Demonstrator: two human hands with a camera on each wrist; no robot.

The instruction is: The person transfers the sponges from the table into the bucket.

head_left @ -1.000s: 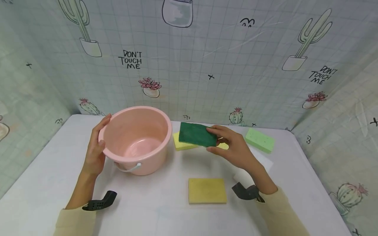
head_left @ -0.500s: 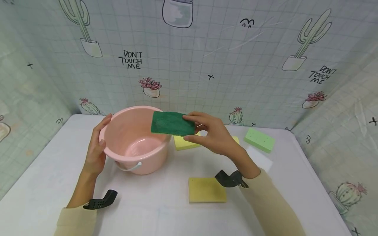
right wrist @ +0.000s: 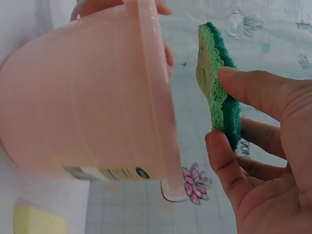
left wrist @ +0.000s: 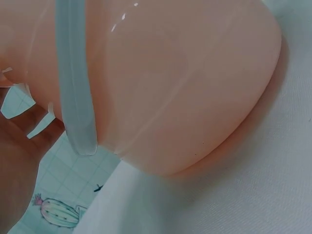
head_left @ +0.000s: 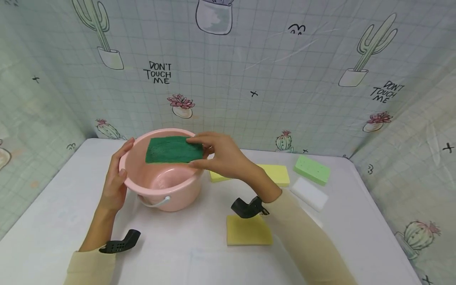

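Observation:
A pink bucket (head_left: 185, 196) with a pale handle (head_left: 156, 204) stands on the white table, slightly tilted in the head view. My left hand (head_left: 114, 180) grips its rim on the left side; the left wrist view shows the bucket's outer wall (left wrist: 180, 83) and part of the palm. Above the bucket's opening, my right hand (head_left: 222, 156) pinches a scouring sponge (head_left: 167, 149) by its right end. Its dark green scrubbing face points up. In the right wrist view the sponge's (right wrist: 210, 73) lighter green side faces the bucket, with thumb and fingers on its edges.
A yellow sponge (head_left: 248, 231) lies at the table's front middle. Behind the right arm are two more yellow sponges, one (head_left: 276, 174) partly covered and one (head_left: 218, 177) mostly hidden. Farther right lie a light green sponge (head_left: 312, 169) and a white block (head_left: 309, 193).
My right hand has carried the green scouring sponge leftward, from beside the bucket to over its opening. The left hand and bucket have stayed in place.

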